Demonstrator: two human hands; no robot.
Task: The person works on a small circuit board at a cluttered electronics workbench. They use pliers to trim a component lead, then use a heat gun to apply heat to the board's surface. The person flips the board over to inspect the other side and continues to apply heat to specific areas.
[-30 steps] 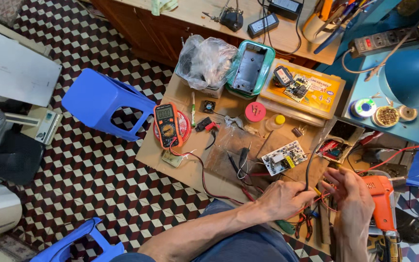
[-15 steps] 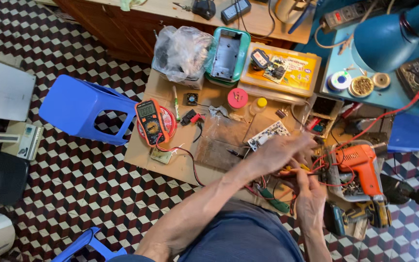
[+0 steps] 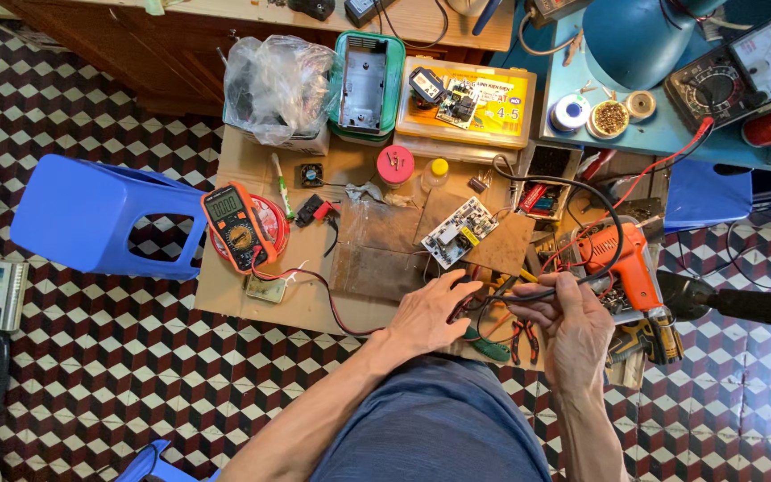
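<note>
Bench, low cardboard-topped (image 3: 243, 308) — multimeter (image 3: 238, 228), circuit board (image 3: 460, 232), orange drill (image 3: 622, 259), pliers (image 3: 521, 337) crowd the hands. Right hand (image 3: 573, 326): grip closed on black probe (image 3: 542, 293), long axis left-right, tip leftward. Left hand (image 3: 430, 312): grip loose, fingers spread on wires.

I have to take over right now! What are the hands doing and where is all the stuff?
Left hand: open, fingertips down on the low board beside the red and black wires.
Right hand: closed around a thin dark tool with a black cable.
Circuit board lies just above the hands; multimeter to the left; orange power tool to the right.
The tool's tip is not on the circuit board.
</note>
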